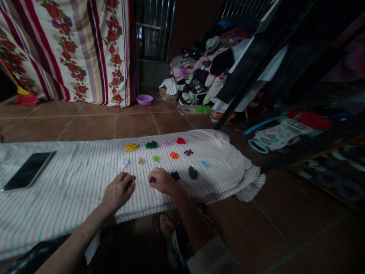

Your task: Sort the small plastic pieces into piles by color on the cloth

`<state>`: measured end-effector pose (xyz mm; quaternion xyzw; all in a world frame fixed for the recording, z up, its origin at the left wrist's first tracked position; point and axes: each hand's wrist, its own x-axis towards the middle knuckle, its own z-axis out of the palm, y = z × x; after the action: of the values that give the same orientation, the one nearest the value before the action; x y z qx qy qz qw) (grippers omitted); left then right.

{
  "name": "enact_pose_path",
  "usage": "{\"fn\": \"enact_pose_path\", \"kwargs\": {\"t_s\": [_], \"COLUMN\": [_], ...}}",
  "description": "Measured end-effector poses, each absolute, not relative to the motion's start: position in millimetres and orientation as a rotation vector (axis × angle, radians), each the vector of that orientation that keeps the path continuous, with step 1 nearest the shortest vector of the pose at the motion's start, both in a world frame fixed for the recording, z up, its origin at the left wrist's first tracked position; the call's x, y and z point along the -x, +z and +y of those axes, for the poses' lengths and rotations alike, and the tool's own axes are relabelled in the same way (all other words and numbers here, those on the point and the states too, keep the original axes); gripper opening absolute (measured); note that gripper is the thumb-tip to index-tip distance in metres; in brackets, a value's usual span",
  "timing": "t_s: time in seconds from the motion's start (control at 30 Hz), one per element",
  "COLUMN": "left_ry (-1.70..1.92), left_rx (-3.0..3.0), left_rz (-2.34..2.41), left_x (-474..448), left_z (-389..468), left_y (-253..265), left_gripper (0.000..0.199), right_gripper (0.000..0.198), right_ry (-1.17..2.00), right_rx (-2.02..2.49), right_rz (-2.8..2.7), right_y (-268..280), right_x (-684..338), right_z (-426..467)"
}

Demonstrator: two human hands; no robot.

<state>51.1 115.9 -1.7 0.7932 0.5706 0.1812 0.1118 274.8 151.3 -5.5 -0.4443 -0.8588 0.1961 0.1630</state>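
Note:
Small piles of coloured pieces lie sorted on a striped cloth (71, 182): yellow (131, 147), dark green (151, 145), red (180, 141), orange (173, 155), light green (156, 158), white (124, 162), light blue (205, 164) and dark ones (193, 172). My right hand (162, 180) rests on the cloth near its front edge, pinching a small blue-purple piece (153, 180) at the fingertips. My left hand (119, 191) lies close beside it, fingers curled over a small dark piece that is mostly hidden.
A dark phone or tablet (28, 170) lies on the cloth at left. Beyond are a tiled floor, a floral curtain (71, 49), a purple bowl (144, 99) and a heap of clothes (205, 72). A dark shelf frame and toys (279, 135) stand at right. My foot (165, 226) shows below.

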Motion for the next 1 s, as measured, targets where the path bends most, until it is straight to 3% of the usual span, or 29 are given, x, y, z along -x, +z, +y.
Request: {"fn": "enact_pose_path", "kwargs": {"t_s": [0.2,0.47,0.83,1.0], "left_ry": [0.478,0.471,0.799,0.890], "left_rx": [-2.308,-2.319,-2.324,-2.201], "left_rz": [1.706,1.778,1.679,1.835], "left_x": [-54,-56,-48,-27], "left_z": [114,116,103,81], "left_y": [4,2,3,0], "left_gripper": [0.029,0.028,0.036,0.036], "right_gripper": [0.020,0.012,0.025,0.030], "right_ry": [0.582,0.636,0.412,0.368], "right_rx": [1.200,1.172,1.688,1.793], "right_rz": [-2.487,-2.353,-1.731,-1.698], "right_y": [3,5,8,5], "right_x": [-277,-279,-354,-368], "right_z": [150,151,161,143]}}
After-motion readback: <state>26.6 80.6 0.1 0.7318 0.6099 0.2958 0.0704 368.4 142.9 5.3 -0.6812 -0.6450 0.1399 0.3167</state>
